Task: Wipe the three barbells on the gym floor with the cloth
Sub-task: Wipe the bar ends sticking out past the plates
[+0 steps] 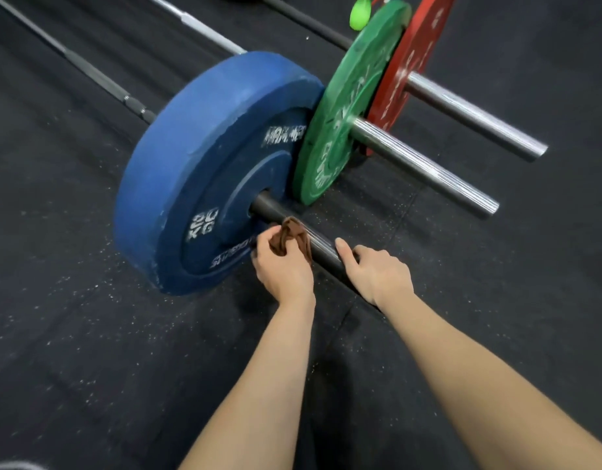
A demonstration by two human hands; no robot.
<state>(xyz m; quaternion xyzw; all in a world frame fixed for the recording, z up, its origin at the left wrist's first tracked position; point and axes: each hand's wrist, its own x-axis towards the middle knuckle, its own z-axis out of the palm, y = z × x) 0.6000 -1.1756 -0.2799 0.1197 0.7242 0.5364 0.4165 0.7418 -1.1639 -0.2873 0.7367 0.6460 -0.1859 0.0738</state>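
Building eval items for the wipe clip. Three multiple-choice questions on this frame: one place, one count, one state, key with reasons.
1. Where is the cloth? A on the floor; B on the sleeve beside the blue plate; C on a bench.
2. How many weight plates show? A one; B two; C three.
3. What is the right hand doing? A gripping the same sleeve; B lying flat; C holding a bottle.
1 B: the left hand holds it on that sleeve. 2 C: blue, green plate, red plate. 3 A: it wraps round the sleeve.
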